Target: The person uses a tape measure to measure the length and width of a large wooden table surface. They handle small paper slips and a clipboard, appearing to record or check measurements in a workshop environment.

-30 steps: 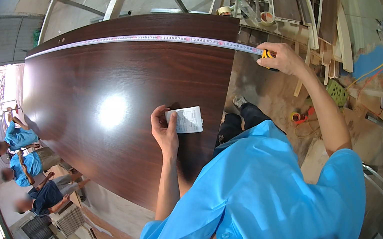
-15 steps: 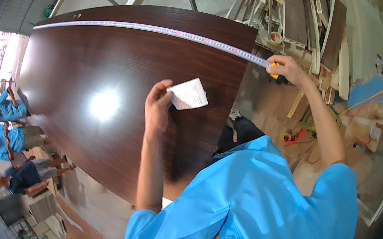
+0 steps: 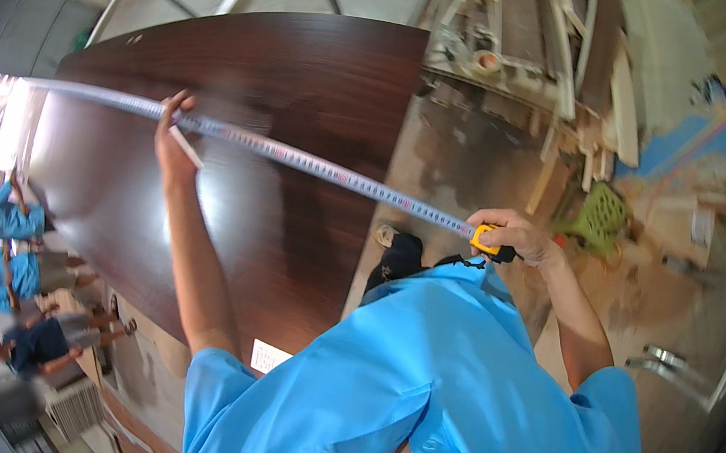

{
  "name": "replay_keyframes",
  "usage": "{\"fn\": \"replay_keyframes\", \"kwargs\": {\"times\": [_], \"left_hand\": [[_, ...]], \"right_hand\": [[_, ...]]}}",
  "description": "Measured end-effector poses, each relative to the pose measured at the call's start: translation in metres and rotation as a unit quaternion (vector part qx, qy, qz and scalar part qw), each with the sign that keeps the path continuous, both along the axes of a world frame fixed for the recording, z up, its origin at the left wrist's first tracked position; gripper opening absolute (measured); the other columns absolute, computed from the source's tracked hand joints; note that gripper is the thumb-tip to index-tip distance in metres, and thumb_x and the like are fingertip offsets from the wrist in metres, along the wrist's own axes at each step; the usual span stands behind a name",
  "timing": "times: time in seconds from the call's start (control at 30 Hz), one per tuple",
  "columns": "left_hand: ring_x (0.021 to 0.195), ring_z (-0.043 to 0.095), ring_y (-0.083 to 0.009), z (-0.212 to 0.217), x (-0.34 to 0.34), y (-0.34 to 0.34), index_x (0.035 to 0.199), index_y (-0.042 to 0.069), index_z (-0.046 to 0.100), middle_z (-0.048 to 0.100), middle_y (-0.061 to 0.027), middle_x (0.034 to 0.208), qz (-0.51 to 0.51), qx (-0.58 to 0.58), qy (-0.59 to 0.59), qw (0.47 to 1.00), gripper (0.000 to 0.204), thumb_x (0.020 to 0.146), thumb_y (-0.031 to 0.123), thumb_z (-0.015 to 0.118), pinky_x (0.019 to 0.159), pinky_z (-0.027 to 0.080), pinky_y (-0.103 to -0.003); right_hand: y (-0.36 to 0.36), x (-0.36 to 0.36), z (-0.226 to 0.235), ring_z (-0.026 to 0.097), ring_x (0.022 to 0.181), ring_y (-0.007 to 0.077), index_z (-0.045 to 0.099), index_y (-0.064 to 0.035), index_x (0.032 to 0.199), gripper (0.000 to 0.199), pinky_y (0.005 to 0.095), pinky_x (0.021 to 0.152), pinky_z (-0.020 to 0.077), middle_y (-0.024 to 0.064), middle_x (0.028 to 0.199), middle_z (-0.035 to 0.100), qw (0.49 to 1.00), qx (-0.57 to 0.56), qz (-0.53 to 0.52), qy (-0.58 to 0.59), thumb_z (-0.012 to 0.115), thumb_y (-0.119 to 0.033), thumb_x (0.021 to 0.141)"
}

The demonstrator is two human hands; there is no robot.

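Fingers [image 3: 173, 110] of the left hand [image 3: 172, 149] pinch the tape blade [image 3: 316, 164] with a white slip [image 3: 185, 146] over the dark bench [image 3: 285, 118], right hand [image 3: 515, 238] clenched on the yellow tape case [image 3: 485, 244] past its edge, timber offcuts [image 3: 545, 55] and a green crate [image 3: 597, 218] crowding the floor [image 3: 470, 163] beyond.

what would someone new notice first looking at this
A long silver tape measure blade stretches across the big glossy dark brown wooden panel filling the middle. The left hand pins the blade to the panel with a small white slip between its fingers, while the right hand grips the yellow tape case beyond the panel's right edge.
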State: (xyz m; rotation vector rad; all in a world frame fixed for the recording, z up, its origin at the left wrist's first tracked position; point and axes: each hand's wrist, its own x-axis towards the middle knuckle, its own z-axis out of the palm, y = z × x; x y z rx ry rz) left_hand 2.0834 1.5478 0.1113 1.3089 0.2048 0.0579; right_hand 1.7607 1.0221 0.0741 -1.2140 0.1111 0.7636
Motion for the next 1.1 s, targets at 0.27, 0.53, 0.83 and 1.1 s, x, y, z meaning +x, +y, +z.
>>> {"fn": "replay_keyframes", "kwargs": {"times": [0.27,0.53,0.83,1.1], "left_hand": [[0.083,0.061,-0.0095,-0.004,-0.063,0.073,0.105,0.013,0.062,0.066,0.0010,0.098,-0.009,-0.035,0.026,0.999,0.018,0.111,0.028,0.054,0.072,0.054,-0.029],[0.122,0.063,-0.0253,0.030,-0.167,-0.008,0.140,0.000,0.058,0.067,-0.0115,0.130,-0.046,0.093,-0.025,0.994,0.038,0.107,0.020,0.057,0.105,0.050,-0.036],[0.076,0.071,-0.0231,0.004,-0.344,-0.174,0.105,0.003,0.065,0.074,-0.0135,0.090,-0.232,0.032,-0.037,0.972,0.035,0.110,0.036,0.055,0.070,0.060,-0.038],[0.072,0.072,-0.0213,-0.054,-0.555,-0.227,0.098,0.001,0.064,0.073,-0.0124,0.082,-0.393,-0.064,0.037,0.916,0.040,0.113,0.035,0.048,0.068,0.059,-0.035]], "right_hand": [[-0.021,-0.168,-0.053,0.059,0.093,0.0100,0.072,-0.0043,0.119,0.046,0.0261,0.084,0.0449,0.0006,0.101,0.067,1.000,0.011,0.000,0.017,0.073,-0.040,0.091],[0.021,-0.283,-0.052,0.062,0.088,0.0125,0.067,-0.0025,0.118,0.044,0.0272,0.080,0.0478,0.0063,0.096,0.069,0.996,0.030,-0.083,0.028,0.069,-0.034,0.088],[0.099,-0.451,-0.061,0.064,0.073,0.0158,0.062,0.0006,0.120,0.046,0.0279,0.064,0.0511,0.0106,0.091,0.068,0.971,0.036,-0.234,0.030,0.064,-0.037,0.094],[0.159,-0.625,-0.056,0.065,0.072,0.0190,0.055,0.0003,0.130,0.059,0.0287,0.061,0.0507,0.0138,0.092,0.068,0.936,0.031,-0.345,0.060,0.063,-0.042,0.089]]}}
